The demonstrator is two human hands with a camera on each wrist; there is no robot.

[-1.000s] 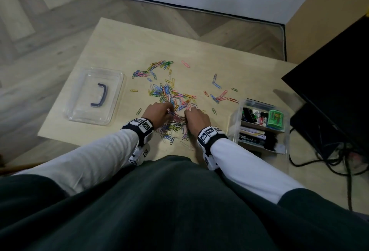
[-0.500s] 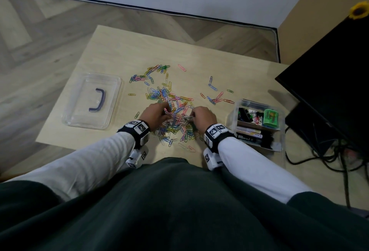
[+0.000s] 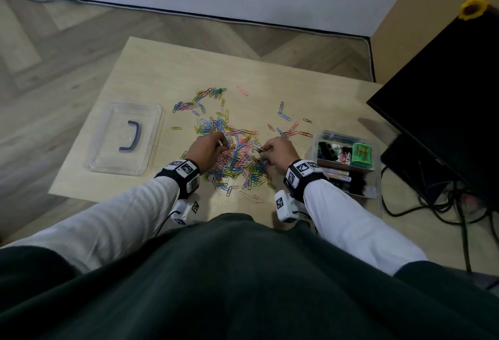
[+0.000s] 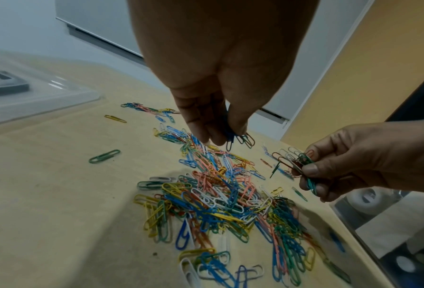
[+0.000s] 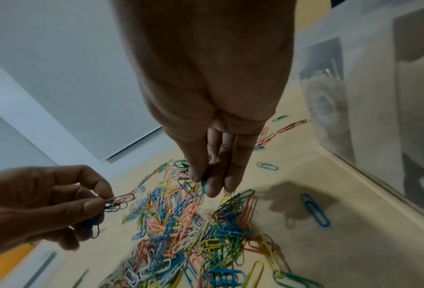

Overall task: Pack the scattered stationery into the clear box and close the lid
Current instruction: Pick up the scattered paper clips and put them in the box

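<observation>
A heap of coloured paper clips (image 3: pixel 235 158) (image 4: pixel 220 196) (image 5: pixel 193 220) lies on the wooden table (image 3: pixel 151 69), with strays spread behind it. My left hand (image 3: pixel 209 147) (image 4: pixel 220 134) hovers over the heap's left side and pinches a few dark clips between thumb and fingers. My right hand (image 3: pixel 272 150) (image 5: pixel 210 179) hovers over the right side, pinching a small bunch of clips. The clear box (image 3: pixel 343 164) stands open at the right and holds binder clips, a green sharpener and markers. Its clear lid (image 3: pixel 124 139) with a dark handle lies flat at the left.
A black monitor (image 3: pixel 445 91) and tangled cables (image 3: pixel 432 204) sit right of the box. Loose clips (image 3: pixel 286 128) lie between the heap and the box. The table's near edge runs just before my dark-clothed lap. Wooden floor surrounds the table.
Both hands have lifted slightly off the heap with clips pinched in them. The right hand has shifted a little right. The head view has tilted.
</observation>
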